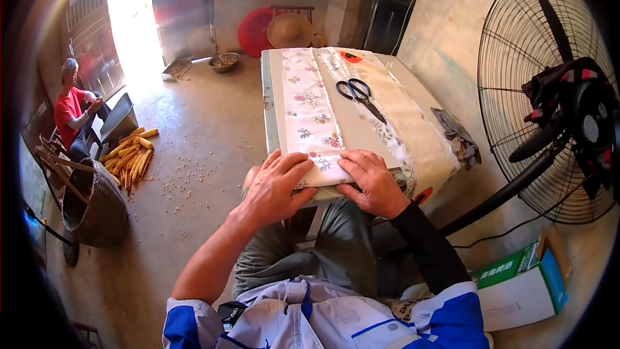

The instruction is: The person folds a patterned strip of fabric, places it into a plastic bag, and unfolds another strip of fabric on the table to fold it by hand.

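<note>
A long white floral cloth strip (303,100) lies along the left part of the table (274,116), its near end folded at the front edge. My left hand (278,184) presses on the left of that fold, fingers on top and thumb towards the middle. On the right side of the fold, my right hand (373,183) holds the cloth between thumb and fingers. Black-handled scissors (360,98) rest beyond my right hand, on a lace-edged cream cloth (400,113) with red and black patches. A crumpled grey cloth (457,139) hangs at the table's right edge.
A large fan (549,97) stands at the right, above a green and white box (520,284). At the left, a seated person (74,106) is near corn cobs (132,155) and a woven basket (93,203). Kernels dot the floor. A metal bowl (224,63) sits further back.
</note>
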{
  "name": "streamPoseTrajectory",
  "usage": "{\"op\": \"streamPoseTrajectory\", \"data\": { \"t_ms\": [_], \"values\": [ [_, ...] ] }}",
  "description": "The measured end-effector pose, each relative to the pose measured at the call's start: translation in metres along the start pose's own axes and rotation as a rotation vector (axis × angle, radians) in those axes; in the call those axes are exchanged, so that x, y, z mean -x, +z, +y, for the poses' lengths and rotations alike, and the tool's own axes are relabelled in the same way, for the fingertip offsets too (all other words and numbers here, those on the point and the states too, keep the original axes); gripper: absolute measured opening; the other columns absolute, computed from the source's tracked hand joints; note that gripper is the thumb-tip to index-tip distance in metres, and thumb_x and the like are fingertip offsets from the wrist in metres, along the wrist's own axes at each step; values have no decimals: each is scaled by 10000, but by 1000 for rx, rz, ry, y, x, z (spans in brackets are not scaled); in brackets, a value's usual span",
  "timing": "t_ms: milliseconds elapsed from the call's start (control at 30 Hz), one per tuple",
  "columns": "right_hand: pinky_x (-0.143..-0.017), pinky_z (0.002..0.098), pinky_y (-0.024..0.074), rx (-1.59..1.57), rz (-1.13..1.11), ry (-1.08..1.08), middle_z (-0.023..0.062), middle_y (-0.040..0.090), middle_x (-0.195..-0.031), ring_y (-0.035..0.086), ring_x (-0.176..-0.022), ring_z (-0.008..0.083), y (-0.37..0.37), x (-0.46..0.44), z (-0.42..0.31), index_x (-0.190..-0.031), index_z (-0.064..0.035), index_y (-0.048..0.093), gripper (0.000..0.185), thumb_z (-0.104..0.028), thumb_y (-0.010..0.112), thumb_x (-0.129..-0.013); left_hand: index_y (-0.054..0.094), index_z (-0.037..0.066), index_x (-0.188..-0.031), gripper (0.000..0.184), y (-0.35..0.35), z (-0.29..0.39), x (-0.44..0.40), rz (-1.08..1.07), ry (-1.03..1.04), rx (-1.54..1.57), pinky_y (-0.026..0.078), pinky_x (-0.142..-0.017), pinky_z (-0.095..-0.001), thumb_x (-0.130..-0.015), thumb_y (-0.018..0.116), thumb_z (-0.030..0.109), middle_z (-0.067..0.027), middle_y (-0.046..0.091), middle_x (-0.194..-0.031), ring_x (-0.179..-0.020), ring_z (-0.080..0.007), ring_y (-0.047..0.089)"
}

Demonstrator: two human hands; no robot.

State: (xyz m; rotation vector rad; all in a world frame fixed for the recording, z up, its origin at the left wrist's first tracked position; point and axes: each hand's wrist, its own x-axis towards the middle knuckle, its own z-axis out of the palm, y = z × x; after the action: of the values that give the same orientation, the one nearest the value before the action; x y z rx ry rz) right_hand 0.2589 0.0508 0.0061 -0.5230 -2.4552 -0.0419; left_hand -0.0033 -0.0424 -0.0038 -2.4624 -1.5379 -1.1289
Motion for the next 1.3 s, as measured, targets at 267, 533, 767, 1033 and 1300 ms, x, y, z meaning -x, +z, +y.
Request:
{"op": "streamPoseTrajectory", "data": {
  "t_ms": [267,533,767,1033,1300],
  "values": [
    [-1031,467,494,-47,50,13,188,694,-1258,630,-1180,384,6,3,7,-1366,6,612,549,-94,787,-855,691,34,-1286,481,-10,0,2,12,2,36,498,-1101,-490,-845,820,178,-160,667,-1321,-1218,-367,639],
    [-940,476,536,-150,149,178,234,707,-1164,664,-1060,419,17,-11,13,-1373,25,588,476,-93,730,-934,749,34,-1180,296,0,-26,-4,180,-57,109,561,-976,-433,-900,776,128,-137,775,-1093,-1057,-326,699],
    [-881,497,535,-232,185,365,259,695,-1053,666,-996,437,24,-25,11,-1442,56,514,525,-162,698,-1001,719,26,-1274,369,7,-33,-15,232,-191,106,549,-872,-422,-942,771,179,-144,748,-969,-919,-307,675],
    [-849,507,538,-201,187,529,258,689,-1021,670,-970,445,38,-32,11,-1467,73,478,596,-196,712,-988,611,27,-1429,581,10,-38,-24,203,-325,72,537,-838,-404,-920,803,230,-68,688,-827,-843,-245,649],
    [-790,464,556,-8,277,383,165,661,-975,690,-896,374,44,-36,11,-1218,-60,667,281,-169,733,-968,602,19,-1421,645,4,-29,-34,155,-407,-105,529,-908,-466,-868,820,268,-107,720,-985,-989,-322,659]
  ]
}}
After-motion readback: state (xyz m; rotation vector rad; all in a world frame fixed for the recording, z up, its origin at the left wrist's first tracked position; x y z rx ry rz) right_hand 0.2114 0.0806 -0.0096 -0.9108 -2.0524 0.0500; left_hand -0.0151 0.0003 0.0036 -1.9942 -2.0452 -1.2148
